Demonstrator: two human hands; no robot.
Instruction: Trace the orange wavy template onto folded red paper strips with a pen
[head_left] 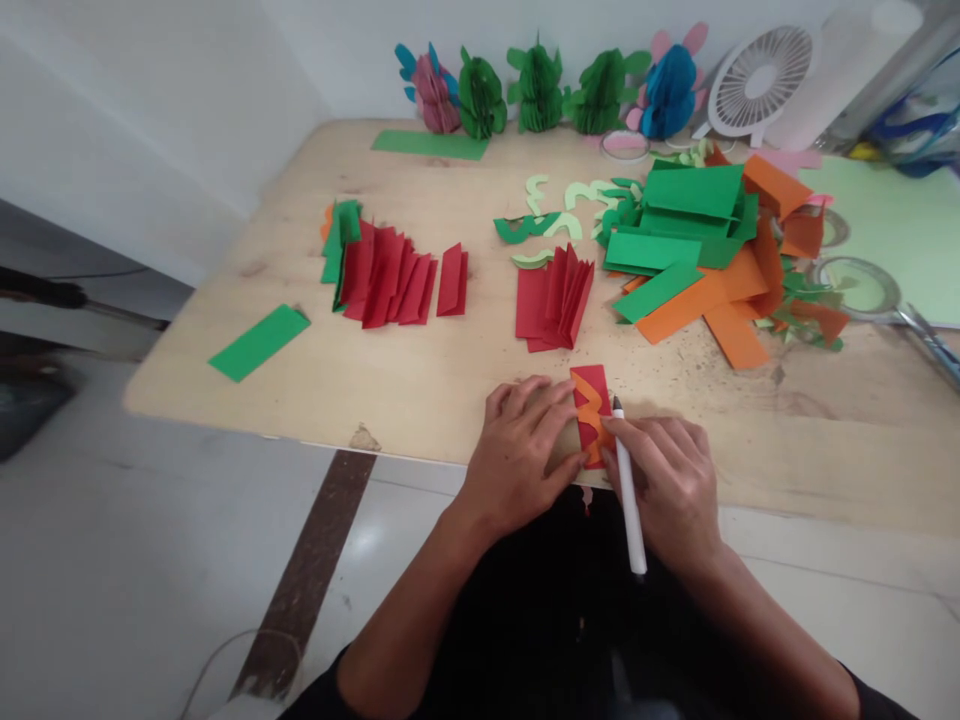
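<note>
By the near edge of the pale wooden desk [420,390], the left grip [521,440], unclosed, steadies a wavy orange paper strip [590,410] over a red paper rectangle [598,378]; the right grip [670,480] clasps a slim white pen [628,490]; both papers look light, bendable, best pinned at edges

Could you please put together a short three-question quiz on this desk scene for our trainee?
1. In which hand is the white pen held?
2. True or false: the fan stands to the left of the five paper figures.
3. What colour is the wavy cutout lying on the red paper? A) blue B) orange C) white

Key:
1. The right hand.
2. False; it stands to their right.
3. B.
</note>
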